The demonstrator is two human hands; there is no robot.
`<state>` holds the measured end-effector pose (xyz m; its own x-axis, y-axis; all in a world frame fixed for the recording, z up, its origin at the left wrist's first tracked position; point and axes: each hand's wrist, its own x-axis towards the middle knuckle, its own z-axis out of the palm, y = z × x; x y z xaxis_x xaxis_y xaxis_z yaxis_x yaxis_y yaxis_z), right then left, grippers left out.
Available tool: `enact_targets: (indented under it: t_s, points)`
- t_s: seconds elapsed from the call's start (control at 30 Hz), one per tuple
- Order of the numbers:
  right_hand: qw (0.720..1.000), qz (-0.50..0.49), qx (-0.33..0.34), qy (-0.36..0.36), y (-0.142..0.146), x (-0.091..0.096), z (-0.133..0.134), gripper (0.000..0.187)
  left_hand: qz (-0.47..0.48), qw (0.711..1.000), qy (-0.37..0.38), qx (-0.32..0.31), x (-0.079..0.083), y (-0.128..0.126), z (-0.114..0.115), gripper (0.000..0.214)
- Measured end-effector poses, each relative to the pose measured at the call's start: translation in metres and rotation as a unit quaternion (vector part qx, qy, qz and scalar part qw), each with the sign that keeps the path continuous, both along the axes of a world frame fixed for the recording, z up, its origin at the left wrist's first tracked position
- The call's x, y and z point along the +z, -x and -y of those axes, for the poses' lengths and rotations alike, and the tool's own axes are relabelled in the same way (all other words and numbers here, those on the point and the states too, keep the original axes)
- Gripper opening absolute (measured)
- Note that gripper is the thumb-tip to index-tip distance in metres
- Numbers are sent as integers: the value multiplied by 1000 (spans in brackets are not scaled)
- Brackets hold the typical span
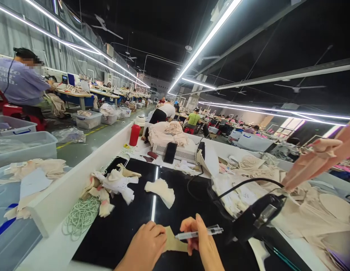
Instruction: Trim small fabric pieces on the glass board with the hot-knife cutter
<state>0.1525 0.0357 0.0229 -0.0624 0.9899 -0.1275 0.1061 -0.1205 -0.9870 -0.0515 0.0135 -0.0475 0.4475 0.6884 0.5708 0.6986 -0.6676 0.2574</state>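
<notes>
On the black tabletop [130, 222] lies a small tan piece [172, 242], perhaps cloth or card. My left hand [148, 242], fingers curled together, holds its left end. My right hand [203, 241] grips a clear, slim pen [189, 235] between thumb and fingers, its tip pointing left over the tan piece. The right fingers are by the piece's right end; whether they touch it is unclear. Farther up the table are a cream stack of cut fabric [160, 191] and a heap of white and beige scraps [118, 184].
A black clamp-like device [259, 216] with a cable stands close on my right, beside piled beige fabric [313, 214]. Green cord [80, 216] lies left. A phone [170, 152] leans at the back, near a red tumbler [134, 135]. Co-workers sit farther off.
</notes>
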Motion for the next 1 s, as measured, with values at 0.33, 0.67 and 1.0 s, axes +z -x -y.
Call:
enact_targets:
  t_s: [0.33, 0.67, 1.0]
  points:
    - [997, 29, -43, -64, 24, -34, 9, 46, -4, 999, -13, 29, 2, -2, 4, 20]
    - [974, 166, -57, -144, 27, -57, 6, 37, 1, 998, -38, 50, 3, -6, 6, 11]
    - [966, 198, -53, -159, 27, -66, 6, 39, 9, 997, -39, 70, 3, -9, 9, 9]
